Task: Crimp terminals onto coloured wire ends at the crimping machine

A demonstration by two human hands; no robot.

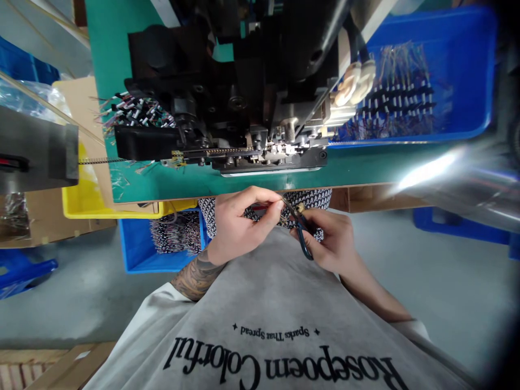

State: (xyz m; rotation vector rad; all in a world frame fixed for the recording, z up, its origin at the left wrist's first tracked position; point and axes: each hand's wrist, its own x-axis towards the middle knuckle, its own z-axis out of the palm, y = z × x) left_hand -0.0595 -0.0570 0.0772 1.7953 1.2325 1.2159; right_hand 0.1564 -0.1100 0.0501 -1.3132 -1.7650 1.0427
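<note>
Thin wire point(280, 201) between left fingers point(270, 208), scissors point(303, 235).

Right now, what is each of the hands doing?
Left hand: fingers pinched shut on a thin wire.
Right hand: closed around small blue-handled scissors.

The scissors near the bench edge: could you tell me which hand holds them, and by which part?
The right hand grips the scissors by their blue handles; the left hand pinches something thin at the blades.
</note>
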